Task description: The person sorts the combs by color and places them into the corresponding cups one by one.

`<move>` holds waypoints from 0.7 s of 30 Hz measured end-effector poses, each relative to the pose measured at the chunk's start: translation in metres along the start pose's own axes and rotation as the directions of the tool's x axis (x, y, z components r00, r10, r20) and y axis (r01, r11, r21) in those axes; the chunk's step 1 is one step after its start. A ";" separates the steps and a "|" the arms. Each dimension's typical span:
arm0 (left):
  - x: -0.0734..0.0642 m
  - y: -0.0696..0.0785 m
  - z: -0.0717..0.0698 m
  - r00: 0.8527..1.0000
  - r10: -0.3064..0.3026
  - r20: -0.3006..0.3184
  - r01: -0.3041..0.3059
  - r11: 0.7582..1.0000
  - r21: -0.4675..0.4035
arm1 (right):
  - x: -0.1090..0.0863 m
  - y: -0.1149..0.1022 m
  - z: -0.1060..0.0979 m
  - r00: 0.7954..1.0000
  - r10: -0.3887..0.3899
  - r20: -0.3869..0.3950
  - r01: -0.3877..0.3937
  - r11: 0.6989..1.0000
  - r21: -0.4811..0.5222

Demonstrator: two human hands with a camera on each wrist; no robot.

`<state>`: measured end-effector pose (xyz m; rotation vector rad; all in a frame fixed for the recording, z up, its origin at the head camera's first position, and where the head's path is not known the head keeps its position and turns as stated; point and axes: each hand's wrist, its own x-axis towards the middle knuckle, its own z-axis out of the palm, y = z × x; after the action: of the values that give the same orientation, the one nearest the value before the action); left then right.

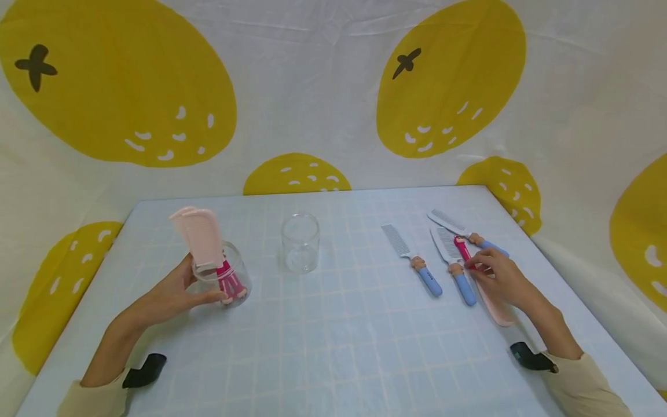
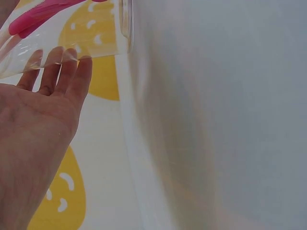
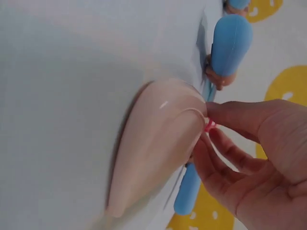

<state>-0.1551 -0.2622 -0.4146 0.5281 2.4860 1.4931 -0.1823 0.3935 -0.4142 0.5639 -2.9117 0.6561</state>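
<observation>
On the left, my left hand [image 1: 169, 299] holds a clear glass [image 1: 242, 271], thumb at the near side and fingers reaching round behind it. Pink combs [image 1: 200, 234] stand in that glass, their pale heads above the rim and magenta handles [image 1: 229, 281] inside. In the left wrist view the fingers [image 2: 67, 79] lie along the glass wall. At the right, my right hand [image 1: 501, 277] pinches another pink comb [image 1: 498, 310] near its middle between thumb and fingers. Its magenta handle [image 1: 461, 245] points away, its pale head toward the near side. Blue-handled combs [image 1: 461, 286] lie beside it.
A second clear glass [image 1: 300, 246] stands at the middle back of the checked table [image 1: 323, 347]. One blue-handled comb [image 1: 428, 281] lies left of the others; another [image 1: 492, 248] lies beyond the right hand. A fruit-patterned cloth [image 1: 333, 104] hangs behind.
</observation>
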 end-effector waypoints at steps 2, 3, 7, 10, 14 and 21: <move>0.000 0.000 0.000 1.000 -0.002 -0.001 0.002 1.000 -0.001 | -0.001 0.001 -0.002 1.000 0.003 0.030 -0.003 1.000 -0.004; 0.000 0.000 0.000 1.000 -0.005 -0.001 0.005 1.000 -0.002 | -0.001 0.001 -0.004 0.999 0.003 0.043 -0.002 1.000 -0.005; 0.002 -0.002 0.000 1.000 -0.003 0.003 0.003 1.000 -0.004 | -0.001 0.002 -0.009 0.995 -0.032 0.094 0.035 0.999 -0.029; 0.003 -0.003 0.000 1.000 0.010 0.005 -0.010 1.000 -0.002 | 0.001 0.003 -0.013 0.986 -0.050 0.161 0.059 0.997 -0.055; 0.002 -0.004 -0.001 1.000 0.008 0.005 -0.008 1.000 0.002 | 0.005 0.006 -0.014 0.972 -0.073 0.225 0.096 0.991 -0.096; 0.000 -0.003 0.000 1.000 -0.006 0.004 0.006 1.000 -0.015 | 0.014 0.009 -0.013 0.961 -0.221 0.165 0.251 0.950 -0.184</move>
<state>-0.1563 -0.2637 -0.4173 0.5194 2.4700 1.5054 -0.1981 0.4018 -0.4038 0.9491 -2.9220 0.2940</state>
